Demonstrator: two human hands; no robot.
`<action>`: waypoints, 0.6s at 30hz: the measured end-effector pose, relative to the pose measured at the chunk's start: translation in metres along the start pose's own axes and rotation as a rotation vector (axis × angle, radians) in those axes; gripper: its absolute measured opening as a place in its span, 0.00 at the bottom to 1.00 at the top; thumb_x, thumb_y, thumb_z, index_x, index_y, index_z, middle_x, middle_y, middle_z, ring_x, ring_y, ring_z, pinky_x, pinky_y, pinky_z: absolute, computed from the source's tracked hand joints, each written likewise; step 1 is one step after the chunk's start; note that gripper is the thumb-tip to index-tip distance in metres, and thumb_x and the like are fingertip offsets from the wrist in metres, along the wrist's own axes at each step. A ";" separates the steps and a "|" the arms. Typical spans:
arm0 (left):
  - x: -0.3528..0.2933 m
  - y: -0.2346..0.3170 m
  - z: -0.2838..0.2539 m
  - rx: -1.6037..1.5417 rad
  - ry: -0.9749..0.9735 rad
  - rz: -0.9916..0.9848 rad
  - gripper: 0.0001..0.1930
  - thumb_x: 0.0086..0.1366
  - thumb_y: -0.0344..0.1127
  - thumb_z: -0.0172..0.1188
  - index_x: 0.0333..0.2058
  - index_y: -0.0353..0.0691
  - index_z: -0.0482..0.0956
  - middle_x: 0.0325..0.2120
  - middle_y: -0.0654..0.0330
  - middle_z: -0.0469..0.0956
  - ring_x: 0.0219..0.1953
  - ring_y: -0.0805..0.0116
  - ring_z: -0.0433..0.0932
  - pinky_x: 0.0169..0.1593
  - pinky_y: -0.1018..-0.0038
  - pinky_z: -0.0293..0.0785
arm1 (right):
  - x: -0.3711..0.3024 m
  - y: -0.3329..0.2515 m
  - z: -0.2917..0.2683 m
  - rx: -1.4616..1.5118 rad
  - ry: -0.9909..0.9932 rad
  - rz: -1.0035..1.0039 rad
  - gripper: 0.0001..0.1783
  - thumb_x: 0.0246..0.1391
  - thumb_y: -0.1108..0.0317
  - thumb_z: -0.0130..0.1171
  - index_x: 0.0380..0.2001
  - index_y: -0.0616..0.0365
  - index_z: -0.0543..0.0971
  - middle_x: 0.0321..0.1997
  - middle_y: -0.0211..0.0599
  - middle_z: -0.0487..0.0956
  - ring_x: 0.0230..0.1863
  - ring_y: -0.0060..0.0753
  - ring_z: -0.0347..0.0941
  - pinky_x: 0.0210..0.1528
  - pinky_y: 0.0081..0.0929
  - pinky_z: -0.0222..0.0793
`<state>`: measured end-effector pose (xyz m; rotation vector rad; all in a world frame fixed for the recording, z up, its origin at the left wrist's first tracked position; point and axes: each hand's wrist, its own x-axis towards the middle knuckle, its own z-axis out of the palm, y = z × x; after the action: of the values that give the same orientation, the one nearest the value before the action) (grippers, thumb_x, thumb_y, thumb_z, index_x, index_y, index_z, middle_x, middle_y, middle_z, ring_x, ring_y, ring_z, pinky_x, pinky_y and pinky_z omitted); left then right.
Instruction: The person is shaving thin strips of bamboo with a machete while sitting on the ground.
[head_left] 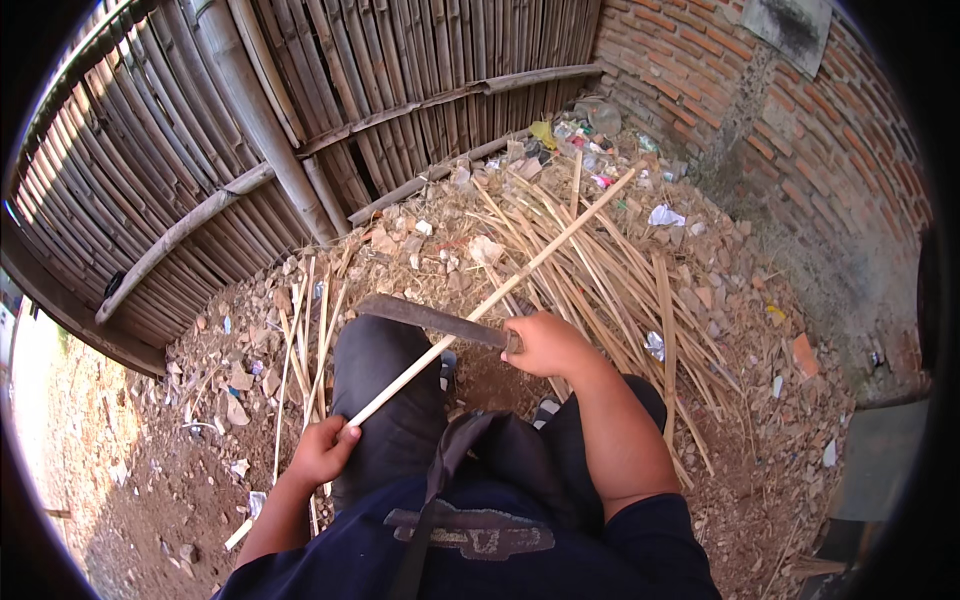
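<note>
My left hand is closed round the near end of a long pale bamboo strip, beside my left thigh. The strip slants up and away to the right, over the heap of strips on the ground. In my right hand is the handle of a machete. Its dark, worn blade points left across the strip, with the tip above my left knee. Blade and strip cross just left of my right hand; whether they touch I cannot tell. Most of the handle is hidden by my fingers.
Many split bamboo strips lie heaped ahead and to the right; a smaller bunch lies by my left leg. Rubble and litter cover the ground. A bamboo fence stands ahead and left, a brick wall right.
</note>
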<state>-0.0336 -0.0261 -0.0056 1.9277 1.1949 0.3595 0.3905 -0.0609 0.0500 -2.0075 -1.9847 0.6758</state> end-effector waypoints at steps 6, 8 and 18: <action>-0.001 0.005 -0.001 -0.049 -0.020 -0.023 0.23 0.74 0.50 0.60 0.26 0.37 0.74 0.17 0.70 0.67 0.25 0.80 0.62 0.27 0.72 0.62 | -0.001 -0.003 -0.002 0.002 -0.026 0.041 0.17 0.51 0.56 0.71 0.37 0.57 0.81 0.37 0.49 0.84 0.43 0.57 0.81 0.44 0.50 0.76; -0.001 0.005 -0.001 -0.050 -0.022 -0.033 0.23 0.74 0.50 0.60 0.26 0.37 0.74 0.17 0.70 0.67 0.25 0.80 0.62 0.27 0.73 0.61 | -0.001 -0.003 -0.003 -0.002 -0.026 0.025 0.18 0.50 0.56 0.71 0.37 0.57 0.81 0.37 0.50 0.84 0.43 0.57 0.81 0.45 0.50 0.76; -0.001 0.005 -0.001 -0.057 -0.020 -0.034 0.22 0.74 0.48 0.60 0.25 0.38 0.74 0.17 0.72 0.66 0.24 0.80 0.61 0.26 0.73 0.60 | 0.000 0.001 0.002 0.010 -0.014 0.012 0.17 0.50 0.57 0.71 0.37 0.56 0.82 0.37 0.51 0.84 0.43 0.57 0.81 0.45 0.50 0.76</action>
<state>-0.0316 -0.0277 -0.0008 1.8562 1.1905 0.3524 0.3904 -0.0610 0.0484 -2.0160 -1.9749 0.7027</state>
